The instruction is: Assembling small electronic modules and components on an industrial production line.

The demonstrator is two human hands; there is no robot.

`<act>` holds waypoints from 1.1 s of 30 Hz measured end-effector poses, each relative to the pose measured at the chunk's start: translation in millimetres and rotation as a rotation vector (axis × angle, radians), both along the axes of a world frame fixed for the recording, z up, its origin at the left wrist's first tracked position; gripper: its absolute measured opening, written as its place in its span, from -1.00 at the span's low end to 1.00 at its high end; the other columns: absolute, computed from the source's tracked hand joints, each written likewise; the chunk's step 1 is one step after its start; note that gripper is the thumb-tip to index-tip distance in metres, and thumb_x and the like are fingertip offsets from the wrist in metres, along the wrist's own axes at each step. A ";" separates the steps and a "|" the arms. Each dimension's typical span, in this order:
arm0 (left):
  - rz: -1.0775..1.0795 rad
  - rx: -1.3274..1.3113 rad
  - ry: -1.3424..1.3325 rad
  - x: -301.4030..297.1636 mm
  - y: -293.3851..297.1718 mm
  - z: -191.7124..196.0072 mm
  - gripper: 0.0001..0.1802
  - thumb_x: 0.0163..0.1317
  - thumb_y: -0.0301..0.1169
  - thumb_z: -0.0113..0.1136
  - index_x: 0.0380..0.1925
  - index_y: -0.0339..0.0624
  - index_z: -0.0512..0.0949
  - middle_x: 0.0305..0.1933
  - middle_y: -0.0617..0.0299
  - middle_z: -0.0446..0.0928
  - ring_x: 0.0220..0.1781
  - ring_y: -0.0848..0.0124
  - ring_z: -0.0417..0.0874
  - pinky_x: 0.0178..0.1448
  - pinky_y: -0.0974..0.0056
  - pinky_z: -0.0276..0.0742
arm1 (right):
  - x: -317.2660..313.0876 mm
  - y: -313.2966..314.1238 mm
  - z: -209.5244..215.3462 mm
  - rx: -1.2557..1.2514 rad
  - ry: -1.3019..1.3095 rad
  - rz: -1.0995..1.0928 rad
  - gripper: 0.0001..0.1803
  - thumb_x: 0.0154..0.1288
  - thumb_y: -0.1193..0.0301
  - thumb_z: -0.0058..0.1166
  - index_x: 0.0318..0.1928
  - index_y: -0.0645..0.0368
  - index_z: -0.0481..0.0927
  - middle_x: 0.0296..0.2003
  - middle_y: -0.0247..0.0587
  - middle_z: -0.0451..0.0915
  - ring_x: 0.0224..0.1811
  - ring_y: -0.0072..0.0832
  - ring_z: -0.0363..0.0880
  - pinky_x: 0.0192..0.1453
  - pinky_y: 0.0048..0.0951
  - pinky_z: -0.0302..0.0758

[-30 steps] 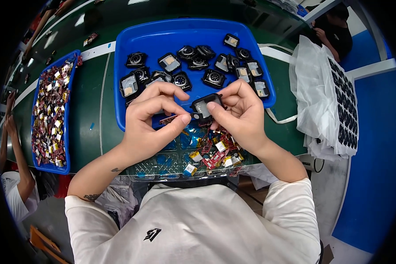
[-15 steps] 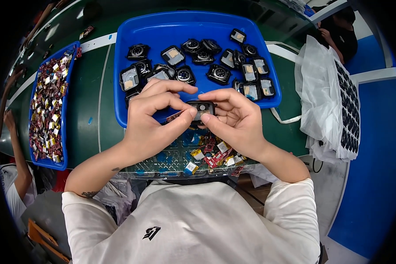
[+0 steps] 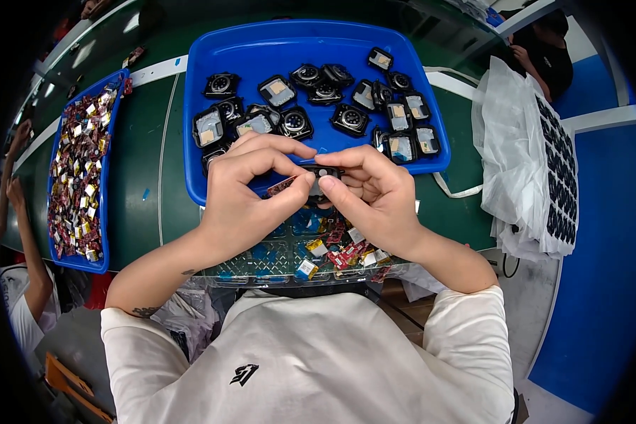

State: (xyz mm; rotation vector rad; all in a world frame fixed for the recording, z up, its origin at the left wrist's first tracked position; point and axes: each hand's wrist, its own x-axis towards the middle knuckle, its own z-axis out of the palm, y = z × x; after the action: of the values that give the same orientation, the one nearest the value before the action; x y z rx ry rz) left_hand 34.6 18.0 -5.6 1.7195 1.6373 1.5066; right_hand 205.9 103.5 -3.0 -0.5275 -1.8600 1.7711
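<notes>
My right hand [image 3: 380, 201] holds a black smartwatch case [image 3: 324, 170] in front of me, its thumb pressed on the inner side and its fingers behind it. My left hand [image 3: 251, 187] pinches at the case's left edge, thumb and forefinger closed. A small red circuit board [image 3: 281, 186] shows in the gap between that thumb and forefinger. Whether it is still joined to the case is hidden by the fingertips. Under my hands lies a clear compartmented tray [image 3: 261, 272] with red boards and small silver-and-yellow batteries [image 3: 307, 269] in it.
Beyond my hands a large blue tub [image 3: 261, 35] holds several black watch cases [image 3: 350, 119]. To the left, a long blue tray [image 3: 104, 212] is heaped with red boards and batteries. White sheets with black parts [image 3: 523, 155] are stacked at the right. Other people's arms [image 3: 32, 233] show at the left.
My right thumb has shifted slightly up and left on the watch case, and the case has tilted a little. Both hands otherwise stay in place.
</notes>
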 end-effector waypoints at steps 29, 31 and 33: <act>-0.237 -0.125 -0.237 -7.8 -2.2 0.6 -0.92 0.06 -0.51 0.32 -0.43 -0.29 0.64 -0.47 0.26 0.58 -0.47 0.57 0.47 -0.38 0.46 0.36 | 1.8 7.8 -6.4 0.230 0.235 -0.140 -0.81 0.16 0.73 0.09 -0.22 0.33 0.41 -0.15 0.09 0.60 -0.11 -0.40 0.62 -0.11 -0.51 0.62; -0.252 -0.175 -0.364 -7.2 -4.9 4.1 -0.89 0.13 -0.48 0.30 -0.39 -0.31 0.65 -0.46 0.27 0.60 -0.45 0.62 0.47 -0.37 0.48 0.37 | 1.2 6.9 -4.8 0.287 0.257 -0.115 -0.78 0.17 0.77 0.04 -0.21 0.32 0.35 -0.12 0.23 0.57 -0.03 -0.25 0.61 -0.03 -0.39 0.62; -0.256 -0.187 -0.389 -7.1 -5.3 4.8 -0.88 0.13 -0.46 0.31 -0.38 -0.31 0.65 -0.44 0.27 0.61 -0.44 0.62 0.48 -0.35 0.49 0.38 | 1.5 7.3 -6.6 0.322 0.254 -0.113 -0.77 0.17 0.78 0.04 -0.21 0.32 0.35 -0.12 0.23 0.57 -0.03 -0.24 0.61 -0.03 -0.39 0.62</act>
State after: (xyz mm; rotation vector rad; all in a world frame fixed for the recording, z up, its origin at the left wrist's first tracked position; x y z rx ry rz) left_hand 27.5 12.8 -0.8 1.3708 1.2632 1.4068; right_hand 207.4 110.8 -9.6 -0.2655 -1.8447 1.3594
